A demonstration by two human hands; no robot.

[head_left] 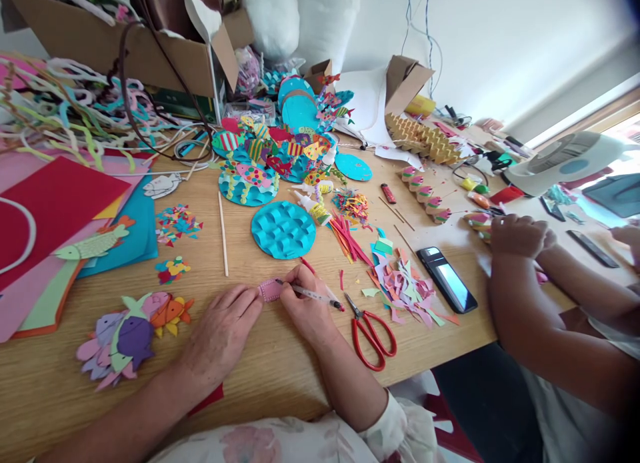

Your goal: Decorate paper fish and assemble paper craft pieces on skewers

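A small pink paper piece (271, 290) with a dotted border lies on the table in front of me. My left hand (227, 323) rests palm down, its fingers together and pinning the piece's left end; the thumb is hidden. In my right hand (307, 306) is a slim white pen (315, 294), gripped with its dark tip at the right end of the pink piece. Red-handled scissors (373, 336) lie spread just right of that hand. Above the hands sits a round blue board (283, 229) with curled paper scales. Several paper fish (127, 336) are piled at left.
Paper scraps (403, 283) and a phone (447, 279) lie to the right, near a co-worker's arms (530, 283). Coloured sheets (60, 216) and confetti (179, 224) are at left, beside a wooden stick (223, 236). Decorated fish boards (249, 189) and glue bottles (315, 209) stand behind.
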